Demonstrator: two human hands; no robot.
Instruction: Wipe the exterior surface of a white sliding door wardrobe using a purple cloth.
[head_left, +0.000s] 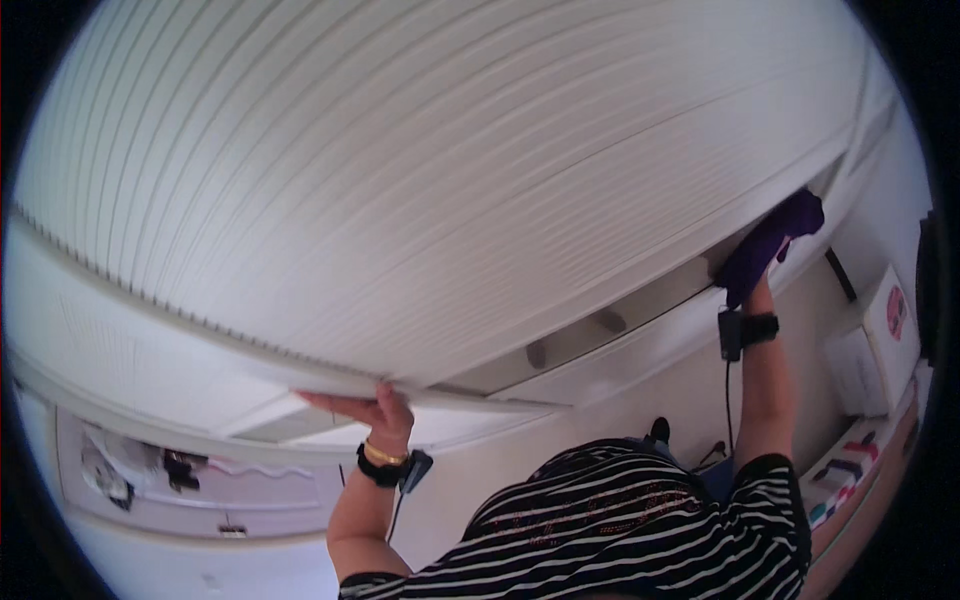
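A large white ribbed door panel (450, 187) fills the upper view. My left hand (379, 416) lies flat against its edge, thumb apart from the outstretched fingers. On that wrist are a gold bangle (384, 454) and a black strap with a small cabled device (416, 471). My right hand (782, 246), mostly hidden by a purple cloth (765, 244), holds that cloth at the far end of a long grey strip (570, 337) beside the panel. Dark smudges or reflections show on the strip. Another cabled device (730, 335) is strapped to my right wrist.
White boxes (889, 345) and a tray of small colourful items (847, 465) stand at the right. A doorway or mirror-like frame (195, 472) with hanging items is at lower left. The pale floor (510, 465) shows below, with a dark shoe (660, 429).
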